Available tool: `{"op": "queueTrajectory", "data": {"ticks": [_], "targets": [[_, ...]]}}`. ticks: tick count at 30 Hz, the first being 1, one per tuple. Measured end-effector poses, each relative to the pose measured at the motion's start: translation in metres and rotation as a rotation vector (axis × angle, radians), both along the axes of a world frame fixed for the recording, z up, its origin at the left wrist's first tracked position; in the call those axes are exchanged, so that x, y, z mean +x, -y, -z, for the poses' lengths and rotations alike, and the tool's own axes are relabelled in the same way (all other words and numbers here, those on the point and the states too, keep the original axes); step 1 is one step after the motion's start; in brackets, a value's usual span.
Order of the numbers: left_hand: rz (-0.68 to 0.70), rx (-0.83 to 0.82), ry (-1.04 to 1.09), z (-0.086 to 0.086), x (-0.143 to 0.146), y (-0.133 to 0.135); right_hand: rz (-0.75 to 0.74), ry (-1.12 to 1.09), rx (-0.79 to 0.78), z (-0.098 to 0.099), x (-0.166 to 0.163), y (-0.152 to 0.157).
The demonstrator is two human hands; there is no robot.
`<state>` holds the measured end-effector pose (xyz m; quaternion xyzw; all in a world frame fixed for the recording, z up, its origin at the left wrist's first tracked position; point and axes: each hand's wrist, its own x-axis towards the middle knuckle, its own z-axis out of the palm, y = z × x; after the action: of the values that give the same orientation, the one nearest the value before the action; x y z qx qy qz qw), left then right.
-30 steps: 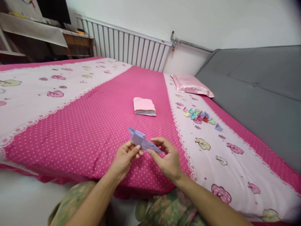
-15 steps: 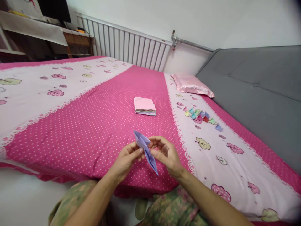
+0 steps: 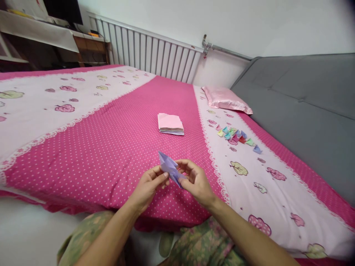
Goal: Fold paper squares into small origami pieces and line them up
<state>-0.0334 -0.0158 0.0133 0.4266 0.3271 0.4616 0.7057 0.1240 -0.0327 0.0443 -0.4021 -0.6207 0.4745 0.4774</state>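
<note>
A partly folded sheet of purple origami paper (image 3: 168,165) is held above the near edge of the bed, its pointed tip aimed up and left. My left hand (image 3: 152,183) pinches its left side between thumb and fingers. On the right side, my right hand (image 3: 195,183) grips the lower flap, with the thumb pressed over it. Parts of the fingers behind the paper are hidden. Beyond the hands lies a square stack of coloured paper (image 3: 170,123) with a pink sheet on top.
Several small folded paper boats (image 3: 235,135) in mixed colours sit on the bedspread (image 3: 119,144) to the right. Behind them is a pink pillow (image 3: 225,99) beside a grey headboard (image 3: 302,99). A radiator (image 3: 149,50) lines the far wall; a desk (image 3: 41,33) stands at the far left.
The purple paper's lower point, which stuck out down and right, is now folded up under my right thumb. Both hands stay in nearly the same place.
</note>
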Motion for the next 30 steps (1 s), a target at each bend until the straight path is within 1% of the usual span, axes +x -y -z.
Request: {"op": "queueTrajectory", "data": {"ticks": [3,5,8,12,14,17,20,22,24,27,30], "targets": [[0.007,0.005,-0.017,0.001,0.001,0.000,0.051,0.020,-0.030,0.002,-0.002,-0.002],[0.011,0.004,-0.008,0.000,0.002,0.001,0.068,0.025,-0.090,0.003,-0.003,-0.003],[0.014,0.014,0.002,0.001,0.004,0.001,0.055,0.018,-0.185,0.005,-0.003,-0.004],[-0.001,0.000,-0.037,0.005,0.005,0.001,0.079,0.076,-0.209,0.010,-0.002,-0.005],[-0.020,-0.013,-0.043,0.006,0.006,0.001,0.112,0.135,-0.193,0.013,-0.002,-0.005],[-0.009,-0.013,-0.053,0.006,0.008,0.003,0.174,0.233,-0.140,0.016,-0.003,-0.005],[-0.004,0.033,-0.137,0.005,0.013,0.004,0.225,0.321,-0.076,0.015,-0.005,-0.003],[-0.026,0.080,-0.192,0.006,0.017,0.005,0.252,0.381,-0.033,0.013,-0.007,0.000],[-0.058,0.114,-0.197,0.009,0.021,0.006,0.274,0.434,0.001,0.012,-0.009,0.002],[-0.092,0.115,-0.165,0.012,0.024,0.008,0.299,0.484,0.020,0.013,-0.011,0.003],[-0.120,0.107,-0.227,0.015,0.023,0.008,0.336,0.516,0.034,0.016,-0.011,0.002]]}}
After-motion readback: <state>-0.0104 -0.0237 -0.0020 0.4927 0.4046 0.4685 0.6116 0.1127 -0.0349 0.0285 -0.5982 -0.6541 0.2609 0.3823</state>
